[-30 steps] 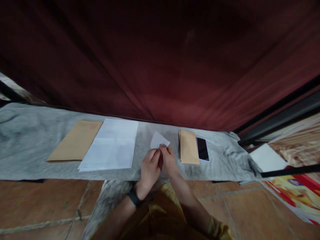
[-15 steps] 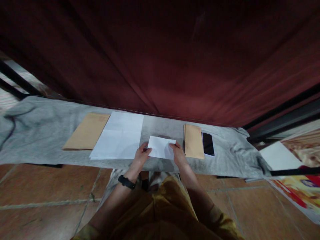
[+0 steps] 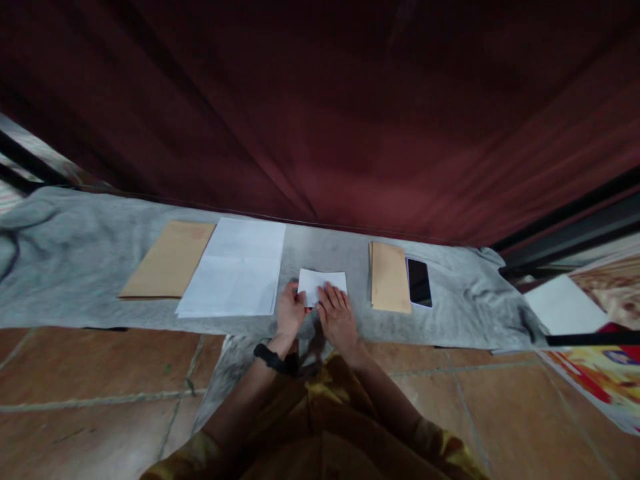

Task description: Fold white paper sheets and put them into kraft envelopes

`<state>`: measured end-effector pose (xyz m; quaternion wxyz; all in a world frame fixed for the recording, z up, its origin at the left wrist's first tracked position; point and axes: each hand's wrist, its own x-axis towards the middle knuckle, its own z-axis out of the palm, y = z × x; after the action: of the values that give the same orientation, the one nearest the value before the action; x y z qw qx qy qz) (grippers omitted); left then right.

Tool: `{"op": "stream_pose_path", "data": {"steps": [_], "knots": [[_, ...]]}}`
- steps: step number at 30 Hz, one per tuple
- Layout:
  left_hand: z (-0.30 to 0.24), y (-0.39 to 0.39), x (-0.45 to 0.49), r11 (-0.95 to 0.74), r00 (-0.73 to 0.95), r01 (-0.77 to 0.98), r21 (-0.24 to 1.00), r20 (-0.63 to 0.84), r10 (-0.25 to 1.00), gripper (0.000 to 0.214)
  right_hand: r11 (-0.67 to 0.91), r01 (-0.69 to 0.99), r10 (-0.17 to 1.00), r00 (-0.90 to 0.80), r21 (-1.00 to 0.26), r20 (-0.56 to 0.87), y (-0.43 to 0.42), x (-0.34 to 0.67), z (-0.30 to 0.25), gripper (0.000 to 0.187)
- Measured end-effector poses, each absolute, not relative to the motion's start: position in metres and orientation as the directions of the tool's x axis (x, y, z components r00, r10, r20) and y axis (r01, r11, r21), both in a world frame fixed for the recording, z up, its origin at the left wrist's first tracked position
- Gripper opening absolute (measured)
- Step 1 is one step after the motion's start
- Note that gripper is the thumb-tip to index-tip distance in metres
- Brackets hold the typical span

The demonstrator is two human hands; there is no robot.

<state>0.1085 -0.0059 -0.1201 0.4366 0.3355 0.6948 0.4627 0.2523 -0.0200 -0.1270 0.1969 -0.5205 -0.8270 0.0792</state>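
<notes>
A small folded white paper lies in front of me on the grey cloth. My left hand grips its left edge, thumb on top and fingers partly hidden. Flat across its right part rests my right hand, fingers stretched out. To the left are larger white sheets in a loose stack, with a faint crease across the top one. Brown envelopes sit beyond them on the far left. More brown envelopes are stacked to the right of my right hand.
A smartphone with a dark screen lies right of the envelopes. The grey cloth covers a narrow bench. Behind it hangs a dark red curtain. Black metal bars stand at the right, near a colourful printed package.
The folded paper now looks smaller. My right hand has moved from pinching its right edge to lying flat on top. My left hand still holds the left edge.
</notes>
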Motion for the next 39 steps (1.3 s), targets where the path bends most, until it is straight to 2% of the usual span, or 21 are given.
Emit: {"op": "stream_pose_path", "data": {"steps": [4, 7, 11, 14, 17, 19, 32, 39], "knots": [[-0.116, -0.009, 0.105, 0.322, -0.412, 0.259, 0.911, -0.197, 0.890, 0.025, 0.372, 0.872, 0.925, -0.320, -0.318, 0.205, -0.027, 0.255, -0.128, 0.049], [-0.107, -0.015, 0.102, 0.323, -0.413, 0.454, 0.831, -0.125, 0.902, 0.032, 0.331, 0.893, 0.939, -0.280, -0.304, 0.201, -0.030, 0.261, -0.129, 0.051], [-0.093, -0.029, 0.104, 0.276, -0.363, 0.765, 0.581, 0.037, 0.931, 0.039, 0.314, 0.906, 0.943, -0.264, -0.284, 0.201, -0.031, 0.266, -0.131, 0.055], [-0.089, -0.039, 0.113, 0.053, -0.139, 0.930, 0.363, 0.217, 0.966, 0.041, 0.319, 0.911, 0.943, -0.277, -0.262, 0.186, -0.032, 0.268, -0.132, 0.057], [-0.096, -0.048, 0.128, -0.252, 0.172, 0.927, 0.278, 0.282, 0.944, 0.043, 0.349, 0.910, 0.934, -0.318, -0.224, 0.161, -0.033, 0.270, -0.133, 0.057], [-0.104, -0.053, 0.135, -0.341, 0.268, 0.899, 0.274, 0.272, 0.924, 0.050, 0.371, 0.906, 0.926, -0.344, -0.206, 0.152, -0.034, 0.272, -0.134, 0.057], [-0.123, -0.076, 0.111, -0.394, 0.379, 0.899, 0.190, 0.111, 0.919, 0.091, 0.360, 0.895, 0.927, -0.312, -0.263, 0.209, -0.039, 0.279, -0.136, 0.061], [-0.118, -0.072, 0.112, -0.408, 0.409, 0.903, 0.137, 0.024, 0.912, 0.092, 0.406, 0.863, 0.912, -0.363, -0.302, 0.190, -0.025, 0.273, -0.125, 0.055]]}}
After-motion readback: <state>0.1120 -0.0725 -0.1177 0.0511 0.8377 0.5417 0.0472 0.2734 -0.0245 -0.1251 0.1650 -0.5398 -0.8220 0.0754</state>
